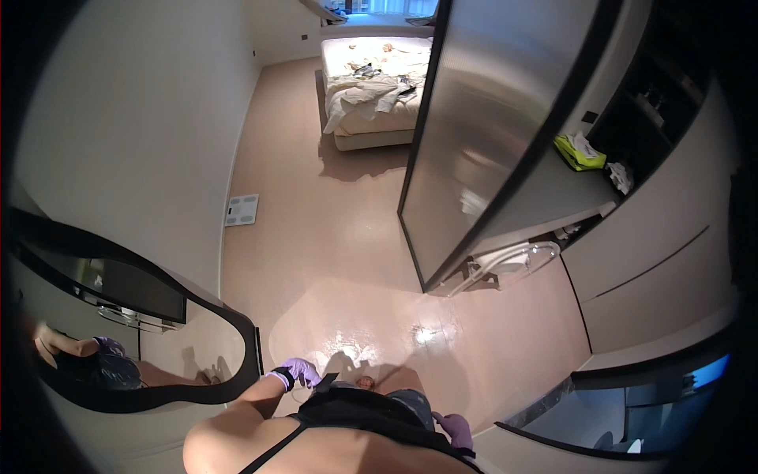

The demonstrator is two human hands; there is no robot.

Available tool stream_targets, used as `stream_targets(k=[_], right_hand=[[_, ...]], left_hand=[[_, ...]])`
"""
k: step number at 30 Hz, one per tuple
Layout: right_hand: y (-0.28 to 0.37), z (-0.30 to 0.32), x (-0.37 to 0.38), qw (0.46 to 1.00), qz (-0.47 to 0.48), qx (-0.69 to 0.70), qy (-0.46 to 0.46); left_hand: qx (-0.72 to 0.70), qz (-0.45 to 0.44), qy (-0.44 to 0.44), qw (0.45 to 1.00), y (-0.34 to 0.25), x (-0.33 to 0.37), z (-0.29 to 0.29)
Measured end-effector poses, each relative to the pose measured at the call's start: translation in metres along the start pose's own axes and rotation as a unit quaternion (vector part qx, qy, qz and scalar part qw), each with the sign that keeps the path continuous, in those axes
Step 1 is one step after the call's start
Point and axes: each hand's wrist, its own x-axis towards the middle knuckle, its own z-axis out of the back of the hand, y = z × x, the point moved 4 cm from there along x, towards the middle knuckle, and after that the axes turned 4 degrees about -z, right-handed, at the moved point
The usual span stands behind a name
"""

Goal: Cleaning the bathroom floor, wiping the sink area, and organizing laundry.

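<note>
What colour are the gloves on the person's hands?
Purple, seen in the head view on the left hand and the right hand.

open: floor (332, 237) ahead | blocked: mirror (158, 347) left, glass partition (482, 134) right

Dim, warm room light. Bright daylight blows out the bed (377, 71) at top. Glare patches shine on the glossy floor (347, 237) near centre. Strong fisheye bend, black vignette round the rim. Soft shadows under the bed; overall slightly soft, low detail.
</note>
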Motion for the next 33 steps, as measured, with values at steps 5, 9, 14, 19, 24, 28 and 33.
stream_targets(k=[5,9,14,19,24,28,33], right_hand=[[0.179,0.033,0.086,0.989,0.117,-0.086,-0.010],[0.356,0.077,0.156,0.966,0.212,-0.146,-0.016],[0.604,0.150,0.213,0.925,0.308,-0.221,-0.028],[0.806,0.191,0.234,0.914,0.391,-0.103,-0.017],[0.983,0.200,0.304,0.893,0.415,-0.122,-0.123],[1.085,0.197,0.348,0.802,0.428,-0.288,-0.300],[1.194,0.226,0.402,0.853,0.424,-0.077,-0.294]], left_hand=[[-0.173,0.024,-0.017,0.984,0.023,0.000,0.053],[-0.305,0.028,-0.121,0.944,0.045,0.008,0.116],[-0.517,0.107,-0.436,0.729,0.092,-0.001,0.229],[-0.551,0.056,-0.658,0.510,0.134,-0.018,0.327],[-0.337,0.138,-0.719,0.592,0.109,-0.082,0.489],[-0.192,0.139,-0.709,0.664,0.074,-0.145,0.668],[0.052,-0.020,-0.746,0.664,-0.002,-0.204,0.925]])
